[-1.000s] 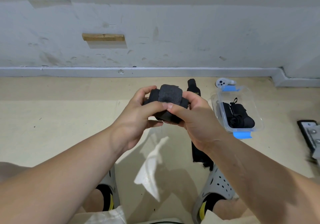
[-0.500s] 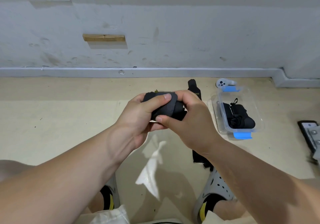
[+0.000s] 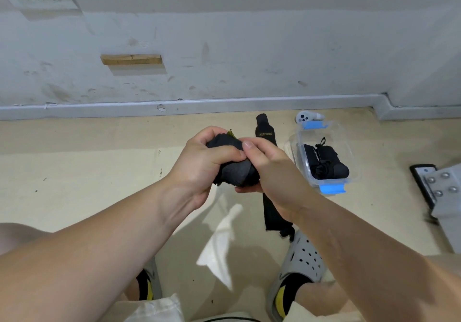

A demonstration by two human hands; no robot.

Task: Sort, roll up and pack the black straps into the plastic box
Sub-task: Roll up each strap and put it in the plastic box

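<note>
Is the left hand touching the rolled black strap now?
Touching. The head view shows the left hand curled round the rolled black strap, which the right hand also grips.

A bundled black strap [image 3: 235,172] is held mid-air, a flat strap [image 3: 265,134] beside the plastic box [image 3: 333,135] holding rolled straps [image 3: 324,164].

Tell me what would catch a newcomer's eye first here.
At the centre, the left hand and right hand grip a rolled black strap between them. To the right, on the floor, stands a clear plastic box with blue latches, already holding rolled straps. Between the hands and the box, a flat black strap lies stretched out.
</note>
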